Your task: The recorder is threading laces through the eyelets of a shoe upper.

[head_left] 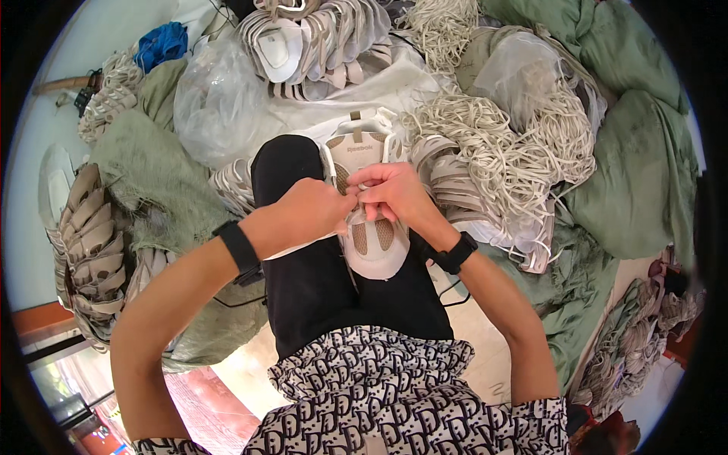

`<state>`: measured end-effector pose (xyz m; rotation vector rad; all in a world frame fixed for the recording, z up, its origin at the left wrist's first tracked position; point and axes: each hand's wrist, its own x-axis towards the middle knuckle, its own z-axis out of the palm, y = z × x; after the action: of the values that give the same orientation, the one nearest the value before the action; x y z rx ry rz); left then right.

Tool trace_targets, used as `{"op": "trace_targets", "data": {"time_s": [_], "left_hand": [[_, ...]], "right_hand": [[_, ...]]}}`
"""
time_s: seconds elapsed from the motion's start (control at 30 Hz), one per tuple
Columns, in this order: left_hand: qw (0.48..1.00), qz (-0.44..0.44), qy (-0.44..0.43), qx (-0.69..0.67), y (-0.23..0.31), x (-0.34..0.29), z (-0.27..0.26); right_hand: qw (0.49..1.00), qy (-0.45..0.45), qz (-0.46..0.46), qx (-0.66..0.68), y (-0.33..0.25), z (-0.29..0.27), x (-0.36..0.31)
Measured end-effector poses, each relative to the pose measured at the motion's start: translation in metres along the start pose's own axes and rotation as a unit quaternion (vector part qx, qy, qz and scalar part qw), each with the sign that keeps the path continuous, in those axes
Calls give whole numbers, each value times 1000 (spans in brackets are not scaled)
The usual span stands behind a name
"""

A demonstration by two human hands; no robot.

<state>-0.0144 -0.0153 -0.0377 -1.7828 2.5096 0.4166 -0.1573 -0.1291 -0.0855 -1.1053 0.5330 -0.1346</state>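
Note:
A white and beige shoe upper (pixel 377 254) lies across my lap, its rounded toe toward me and its heel tab pointing away. Both hands meet over its middle, at the lacing area. My left hand (pixel 320 206) is closed, fingertips pinched at the upper's left side; what they hold is hidden. My right hand (pixel 392 196) reaches in from the other side with bent fingers, thumb and fingertips pressed close together beside the left ones. Any lace between the fingers is too small to make out.
Tangled cream shoelaces (pixel 485 136) heap at the right, by stacked uppers (pixel 447 182). More uppers (pixel 326 38) stand in a row at the far side. A clear plastic bag (pixel 216 106) lies left of them. Green sacks (pixel 629 174) and beige uppers (pixel 91 235) flank me.

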Motion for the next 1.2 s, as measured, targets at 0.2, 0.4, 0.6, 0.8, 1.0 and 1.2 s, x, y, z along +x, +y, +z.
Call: {"op": "trace_targets", "data": {"time_s": [0.2, 0.4, 0.6, 0.8, 1.0, 1.2], "left_hand": [[996, -82, -14, 17, 19, -15, 5], [983, -110, 140, 42, 29, -25, 24], [970, -109, 211, 58, 34, -27, 35], [957, -135, 242, 88, 37, -23, 42], [957, -136, 244, 74, 35, -22, 42], [950, -157, 264, 49, 39, -18, 40]], "right_hand": [[976, -42, -64, -205, 2, 7, -1], [776, 14, -336, -534, 0, 19, 5], [888, -96, -84, -442, -14, 25, 7], [863, -40, -200, -462, -4, 26, 6], [816, -28, -231, -528, 2, 23, 9], [843, -33, -242, -479, -16, 16, 10]]}}
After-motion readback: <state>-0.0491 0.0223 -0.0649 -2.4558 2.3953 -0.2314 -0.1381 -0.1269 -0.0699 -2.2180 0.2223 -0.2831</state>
